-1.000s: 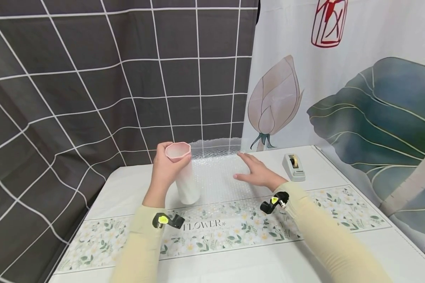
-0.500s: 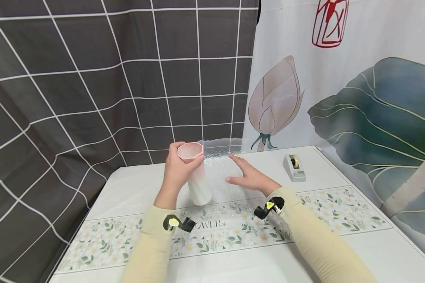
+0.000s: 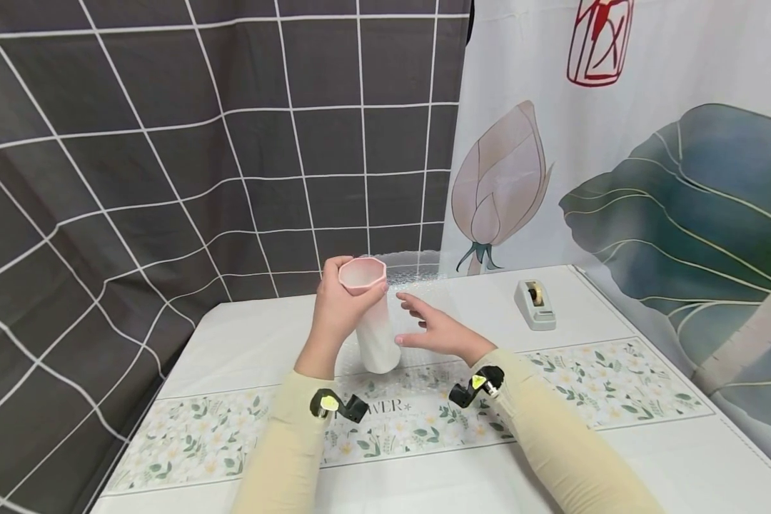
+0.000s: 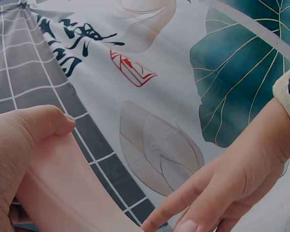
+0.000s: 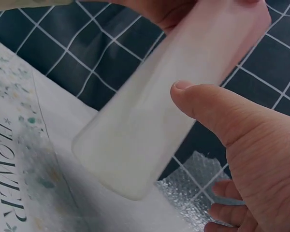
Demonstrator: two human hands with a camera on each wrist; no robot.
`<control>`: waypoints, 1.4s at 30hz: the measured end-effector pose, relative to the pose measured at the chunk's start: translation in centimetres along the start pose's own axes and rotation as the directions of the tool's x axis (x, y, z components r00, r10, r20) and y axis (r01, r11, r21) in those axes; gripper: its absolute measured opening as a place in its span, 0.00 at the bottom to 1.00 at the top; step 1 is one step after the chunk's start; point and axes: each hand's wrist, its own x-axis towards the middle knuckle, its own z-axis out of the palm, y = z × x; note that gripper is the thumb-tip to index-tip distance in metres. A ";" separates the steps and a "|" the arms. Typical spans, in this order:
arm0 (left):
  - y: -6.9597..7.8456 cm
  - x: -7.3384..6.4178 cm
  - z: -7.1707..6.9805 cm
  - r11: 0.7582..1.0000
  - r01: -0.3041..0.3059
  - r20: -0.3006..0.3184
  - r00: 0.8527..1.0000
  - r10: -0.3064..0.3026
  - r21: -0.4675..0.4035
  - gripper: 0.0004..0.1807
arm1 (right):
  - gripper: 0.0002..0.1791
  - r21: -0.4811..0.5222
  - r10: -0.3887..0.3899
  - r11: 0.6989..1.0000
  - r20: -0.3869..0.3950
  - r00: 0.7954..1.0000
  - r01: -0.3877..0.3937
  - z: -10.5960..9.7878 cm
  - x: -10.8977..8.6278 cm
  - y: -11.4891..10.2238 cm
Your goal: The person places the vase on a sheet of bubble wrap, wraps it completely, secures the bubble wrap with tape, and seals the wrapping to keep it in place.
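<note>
A tall faceted vase (image 3: 378, 332), pink at its mouth and fading to white at its base, leans slightly over the table. My left hand (image 3: 342, 303) grips it near the rim, thumb across the near side and fingers behind. To its right is my right hand (image 3: 438, 330), fingers spread and loosely bent, the thumb close to the vase's side. The right wrist view shows that thumb (image 5: 198, 99) overlapping the vase's body. Beneath lies a sheet of clear bubble wrap (image 3: 417, 275), its far end reaching up against the dark curtain; the vase and hands cover part of it.
A grey tape dispenser (image 3: 535, 305) with a roll in it stands at the back right. The white tablecloth (image 3: 250, 335) has a printed floral band (image 3: 193, 442). A dark checked curtain (image 3: 263, 143) and a white leaf-print curtain (image 3: 520, 64) close off the back.
My left hand has carried the vase to the right, over the bubble wrap. My right hand has moved left toward it, so the gap between them has narrowed. The tape dispenser stays put.
</note>
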 end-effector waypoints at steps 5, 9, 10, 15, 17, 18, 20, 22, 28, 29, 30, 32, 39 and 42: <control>0.1 -0.1 0.4 1.000 -0.015 0.002 1.000 0.015 -0.013 0.40 | 0.50 0.060 -0.009 0.998 0.016 1.000 0.008 1.1 0.0 0.3; 0.0 -0.1 0.8 1.000 -0.030 -0.005 1.000 0.030 0.000 0.40 | 0.51 0.121 -0.040 0.992 0.018 0.999 0.037 1.7 0.0 0.6; 0.0 0.0 0.8 0.999 -0.034 -0.006 0.999 0.034 -0.001 0.40 | 0.51 0.134 -0.049 0.990 0.014 0.999 0.046 1.9 0.1 0.6; 0.0 0.1 1.0 0.999 -0.043 -0.002 0.999 0.043 -0.012 0.40 | 0.51 0.201 -0.084 0.976 -0.012 0.996 0.085 2.5 0.2 0.7; 0.0 0.0 1.0 0.999 -0.040 0.003 0.999 0.040 -0.019 0.40 | 0.50 0.220 -0.079 0.972 -0.021 0.997 0.082 2.7 0.2 0.6; 0.0 0.0 1.0 0.999 -0.039 0.006 0.999 0.039 -0.023 0.40 | 0.50 0.225 -0.076 0.971 -0.027 0.997 0.080 2.8 0.2 0.6; 0.1 0.0 1.0 0.999 -0.037 0.010 0.999 0.038 -0.031 0.40 | 0.49 0.234 -0.075 0.969 -0.042 0.996 0.083 3.0 0.3 0.5; 0.1 0.0 1.1 0.999 -0.037 0.014 0.999 0.037 -0.035 0.40 | 0.48 0.222 -0.073 0.971 -0.059 0.996 0.084 3.2 0.3 0.4; 0.2 -0.1 1.2 0.998 -0.040 0.025 0.999 0.041 -0.041 0.42 | 0.44 0.168 -0.092 0.980 -0.106 0.990 0.109 3.7 0.3 0.5; 0.1 -0.1 1.2 0.998 -0.041 0.024 0.999 0.043 -0.042 0.42 | 0.43 0.163 -0.098 0.980 -0.114 0.989 0.116 3.7 0.3 0.5; 0.1 -0.1 1.2 0.998 -0.043 0.024 0.999 0.044 -0.045 0.42 | 0.43 0.163 -0.105 0.979 -0.119 0.987 0.123 3.8 0.3 0.6; 0.1 -0.1 1.2 0.998 -0.045 0.020 0.999 0.046 -0.049 0.42 | 0.42 0.163 -0.117 0.977 -0.128 0.985 0.137 3.9 0.3 0.7; -0.1 -0.2 1.0 0.996 -0.026 0.021 0.999 0.028 -0.081 0.43 | 0.39 0.155 -0.142 0.974 -0.151 0.978 0.165 3.8 0.1 0.5; -0.4 -0.3 1.0 0.995 -0.010 0.040 0.999 0.014 -0.100 0.45 | 0.39 0.153 -0.141 0.974 -0.154 0.978 0.165 3.7 0.0 0.6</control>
